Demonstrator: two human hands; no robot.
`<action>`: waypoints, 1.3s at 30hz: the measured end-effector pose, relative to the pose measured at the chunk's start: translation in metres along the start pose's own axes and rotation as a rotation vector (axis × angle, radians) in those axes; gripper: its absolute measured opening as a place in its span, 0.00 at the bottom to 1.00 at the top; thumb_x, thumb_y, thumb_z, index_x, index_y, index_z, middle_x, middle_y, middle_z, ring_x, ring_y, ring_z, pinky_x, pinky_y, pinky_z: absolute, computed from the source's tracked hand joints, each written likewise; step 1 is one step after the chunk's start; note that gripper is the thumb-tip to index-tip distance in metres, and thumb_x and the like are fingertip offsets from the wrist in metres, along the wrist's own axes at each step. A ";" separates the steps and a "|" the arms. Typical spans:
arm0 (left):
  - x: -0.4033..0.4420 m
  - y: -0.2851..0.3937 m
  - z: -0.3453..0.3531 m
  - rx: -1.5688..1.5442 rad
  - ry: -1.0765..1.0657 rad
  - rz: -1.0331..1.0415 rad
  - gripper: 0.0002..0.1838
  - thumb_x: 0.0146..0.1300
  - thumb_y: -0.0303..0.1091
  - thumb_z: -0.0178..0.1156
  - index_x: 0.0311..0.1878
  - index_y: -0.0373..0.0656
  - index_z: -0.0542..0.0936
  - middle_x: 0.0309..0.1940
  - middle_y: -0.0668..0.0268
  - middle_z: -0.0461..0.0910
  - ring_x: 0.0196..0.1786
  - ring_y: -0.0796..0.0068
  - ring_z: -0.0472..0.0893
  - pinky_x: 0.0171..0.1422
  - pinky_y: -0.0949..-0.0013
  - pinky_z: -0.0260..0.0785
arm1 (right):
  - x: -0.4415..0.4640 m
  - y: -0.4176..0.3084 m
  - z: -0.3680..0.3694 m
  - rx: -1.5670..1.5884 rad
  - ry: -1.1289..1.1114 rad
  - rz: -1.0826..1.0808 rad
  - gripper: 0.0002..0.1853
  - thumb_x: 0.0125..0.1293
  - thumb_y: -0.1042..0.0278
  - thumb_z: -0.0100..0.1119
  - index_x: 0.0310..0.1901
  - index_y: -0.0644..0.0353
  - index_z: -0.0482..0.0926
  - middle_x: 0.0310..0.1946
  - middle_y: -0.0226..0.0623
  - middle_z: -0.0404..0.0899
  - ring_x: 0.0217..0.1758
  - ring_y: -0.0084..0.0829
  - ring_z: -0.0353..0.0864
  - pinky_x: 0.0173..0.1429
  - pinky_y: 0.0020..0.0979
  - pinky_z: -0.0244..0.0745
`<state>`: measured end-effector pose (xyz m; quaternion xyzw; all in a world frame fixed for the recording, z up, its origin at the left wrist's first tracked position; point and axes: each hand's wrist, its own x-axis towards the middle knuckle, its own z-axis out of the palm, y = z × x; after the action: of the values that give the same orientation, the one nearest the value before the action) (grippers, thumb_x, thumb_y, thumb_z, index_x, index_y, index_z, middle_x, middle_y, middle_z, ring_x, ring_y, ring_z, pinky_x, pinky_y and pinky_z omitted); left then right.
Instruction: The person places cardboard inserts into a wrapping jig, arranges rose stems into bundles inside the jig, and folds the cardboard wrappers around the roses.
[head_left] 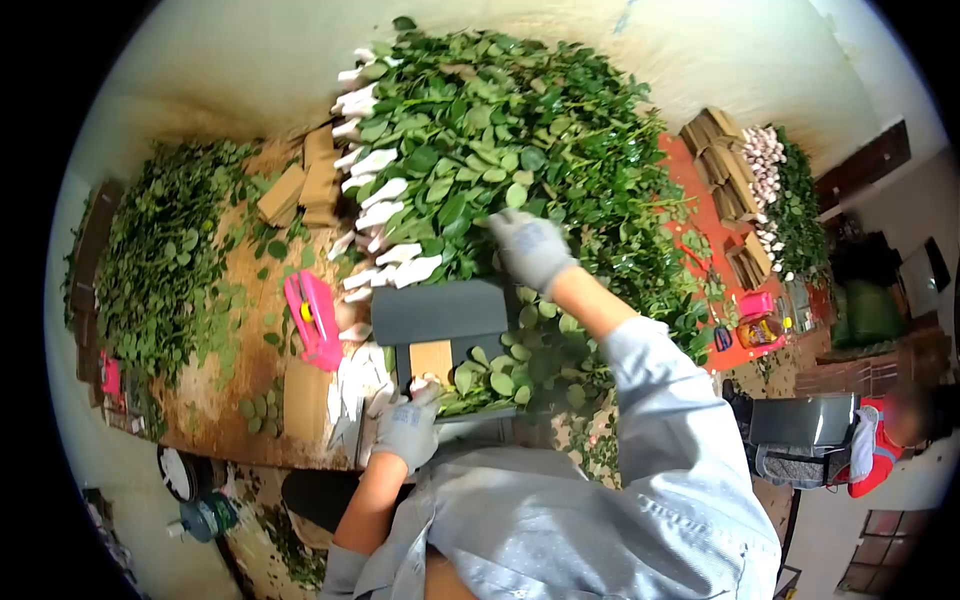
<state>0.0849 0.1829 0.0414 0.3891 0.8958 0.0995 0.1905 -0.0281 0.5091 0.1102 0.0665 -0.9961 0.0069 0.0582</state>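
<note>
The left hand (408,432), in a grey glove, is low in the view at the near left corner of the dark holder (402,366). Its fingertips are at some pale buds at the end of a small leafy bunch (500,380) that lies in the holder; whether its grip is closed on them I cannot tell. A cardboard piece (431,360) lies in the holder beside the bunch, and a dark flap (440,312) stretches along the far side.

The right hand (535,252), also gloved, is over the near part of a big heap of leafy stems (520,130), beyond the flap. Its fingertips are at the leaves, the fingers partly curled; whether the grip is together on a stem I cannot tell. The heap's white heads (382,190) point left.

Left of the flap a pink tool (313,320) lies on the wooden desk (195,405), near a flat cardboard sheet (303,400). Farther back are folded cardboard pieces (318,178), and at the far left another leafy heap (165,250).

On the right, a red surface (697,190) carries cardboard stacks (718,160), pinkish-white buds (764,165) with leaves, a pink box (756,305) and a bottle (762,331). A person in red (875,455) is at the right edge, apart from both hands.
</note>
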 end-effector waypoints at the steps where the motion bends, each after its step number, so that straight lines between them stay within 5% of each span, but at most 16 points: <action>1: 0.001 0.001 -0.003 -0.009 -0.009 -0.007 0.21 0.56 0.34 0.64 0.54 0.44 0.84 0.67 0.67 0.76 0.49 0.61 0.83 0.61 0.56 0.67 | 0.014 -0.003 0.006 -0.073 -0.119 0.005 0.19 0.62 0.69 0.63 0.56 0.56 0.77 0.48 0.41 0.81 0.46 0.42 0.87 0.47 0.40 0.83; 2: 0.002 0.002 -0.009 0.015 -0.083 -0.022 0.24 0.58 0.32 0.61 0.60 0.45 0.80 0.70 0.70 0.74 0.54 0.57 0.83 0.58 0.54 0.75 | 0.023 -0.008 0.009 -0.123 -0.194 0.033 0.18 0.65 0.69 0.60 0.57 0.55 0.78 0.50 0.42 0.81 0.48 0.42 0.87 0.48 0.41 0.83; 10: 0.004 0.005 -0.016 -0.015 -0.109 -0.015 0.24 0.58 0.31 0.62 0.60 0.45 0.81 0.70 0.71 0.73 0.54 0.55 0.83 0.59 0.54 0.75 | 0.029 0.008 0.027 -0.246 -0.202 -0.076 0.13 0.72 0.63 0.54 0.53 0.52 0.83 0.46 0.40 0.83 0.45 0.42 0.87 0.46 0.44 0.80; 19: 0.002 0.004 -0.010 -0.114 -0.034 -0.042 0.27 0.61 0.39 0.64 0.65 0.48 0.76 0.62 0.63 0.79 0.51 0.49 0.83 0.55 0.49 0.75 | 0.081 0.054 -0.092 -0.388 0.458 -0.059 0.09 0.66 0.69 0.56 0.47 0.52 0.76 0.40 0.37 0.78 0.38 0.37 0.85 0.36 0.39 0.82; 25: 0.003 -0.005 0.010 -0.104 -0.013 -0.026 0.29 0.63 0.48 0.65 0.64 0.45 0.74 0.56 0.57 0.81 0.49 0.49 0.84 0.53 0.49 0.75 | 0.068 -0.017 -0.200 -0.421 0.726 -0.242 0.11 0.65 0.68 0.57 0.48 0.53 0.75 0.39 0.39 0.78 0.39 0.38 0.84 0.37 0.40 0.81; 30: 0.002 -0.002 0.008 -0.065 0.012 -0.062 0.26 0.60 0.38 0.64 0.62 0.46 0.74 0.49 0.56 0.84 0.48 0.52 0.85 0.50 0.50 0.75 | -0.003 -0.089 -0.195 -0.539 0.394 -0.312 0.08 0.65 0.64 0.57 0.42 0.56 0.78 0.35 0.38 0.75 0.36 0.36 0.82 0.33 0.36 0.77; 31: 0.002 0.006 -0.004 -0.095 -0.051 -0.136 0.21 0.57 0.32 0.64 0.55 0.43 0.82 0.62 0.65 0.77 0.51 0.56 0.83 0.57 0.54 0.74 | -0.020 -0.096 -0.180 -0.570 0.293 -0.297 0.08 0.65 0.64 0.57 0.41 0.56 0.78 0.35 0.37 0.75 0.35 0.36 0.82 0.32 0.36 0.76; 35: 0.004 0.006 -0.005 -0.082 -0.101 -0.156 0.24 0.58 0.31 0.62 0.60 0.43 0.80 0.61 0.62 0.78 0.51 0.53 0.83 0.55 0.52 0.75 | -0.076 -0.107 -0.100 -0.409 -0.371 -0.201 0.12 0.71 0.62 0.54 0.52 0.54 0.79 0.41 0.42 0.78 0.42 0.41 0.85 0.38 0.38 0.80; 39: 0.005 -0.002 0.007 -0.077 -0.101 -0.082 0.24 0.58 0.31 0.61 0.60 0.44 0.80 0.63 0.64 0.77 0.50 0.52 0.83 0.56 0.52 0.76 | -0.104 -0.086 0.016 -0.147 -0.546 -0.162 0.13 0.70 0.67 0.52 0.53 0.56 0.79 0.48 0.45 0.84 0.48 0.43 0.88 0.45 0.44 0.83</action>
<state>0.0834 0.1852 0.0332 0.3490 0.8957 0.1062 0.2542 0.0841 0.4373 0.0830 0.1407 -0.9641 -0.0881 -0.2071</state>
